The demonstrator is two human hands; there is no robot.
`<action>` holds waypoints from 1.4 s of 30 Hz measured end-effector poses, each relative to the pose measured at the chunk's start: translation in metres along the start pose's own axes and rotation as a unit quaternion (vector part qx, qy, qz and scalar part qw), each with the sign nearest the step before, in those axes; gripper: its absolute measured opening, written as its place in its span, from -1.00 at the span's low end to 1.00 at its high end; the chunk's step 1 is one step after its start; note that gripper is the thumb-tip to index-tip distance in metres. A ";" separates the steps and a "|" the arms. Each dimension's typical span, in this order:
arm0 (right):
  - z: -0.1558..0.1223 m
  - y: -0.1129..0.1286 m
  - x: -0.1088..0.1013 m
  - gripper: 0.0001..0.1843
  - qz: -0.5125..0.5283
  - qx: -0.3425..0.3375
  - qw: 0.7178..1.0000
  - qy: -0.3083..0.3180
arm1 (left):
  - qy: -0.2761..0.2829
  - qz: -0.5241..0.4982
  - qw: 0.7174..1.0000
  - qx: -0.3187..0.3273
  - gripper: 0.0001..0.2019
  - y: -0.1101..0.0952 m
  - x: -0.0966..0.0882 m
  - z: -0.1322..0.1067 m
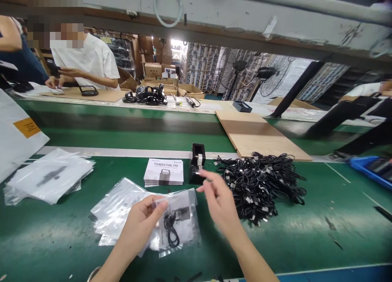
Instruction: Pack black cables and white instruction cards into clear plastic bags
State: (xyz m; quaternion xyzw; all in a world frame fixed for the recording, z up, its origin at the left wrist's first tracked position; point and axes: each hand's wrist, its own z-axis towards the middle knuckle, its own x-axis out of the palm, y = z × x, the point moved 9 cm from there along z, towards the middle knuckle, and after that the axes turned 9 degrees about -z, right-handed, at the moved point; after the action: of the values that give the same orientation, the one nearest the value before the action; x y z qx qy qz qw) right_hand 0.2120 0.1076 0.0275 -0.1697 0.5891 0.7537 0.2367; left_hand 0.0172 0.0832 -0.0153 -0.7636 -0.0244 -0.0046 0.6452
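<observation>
My left hand (141,221) is closed on a clear plastic bag (180,224) with a coiled black cable and a booklet inside, held just above the green table. My right hand (218,196) is raised beside it, thumb and forefinger pinched together near the black tape dispenser (197,162); I cannot make out whether anything is between them. A stack of empty clear bags (114,208) lies under my left hand. Behind it sits a pile of white booklets (164,171). A heap of black cables (260,184) lies to the right.
More filled bags (49,175) lie at the left, beside a large white bag (15,130). A wooden board (257,133) bridges the conveyor. A blue tray (372,169) is at the right. Other people work across the belt, near black parts (148,96).
</observation>
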 end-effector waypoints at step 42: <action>-0.040 0.000 0.057 -0.75 -0.181 0.078 0.970 0.140 | -0.078 0.039 0.995 0.052 -0.71 -0.013 -0.056 -0.036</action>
State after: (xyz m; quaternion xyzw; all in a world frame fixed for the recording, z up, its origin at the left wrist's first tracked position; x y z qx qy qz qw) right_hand 0.1641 0.0776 -0.0127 -0.3589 0.6328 0.6185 0.2970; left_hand -0.0381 0.0481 0.0012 -0.7276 -0.0452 0.0812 0.6797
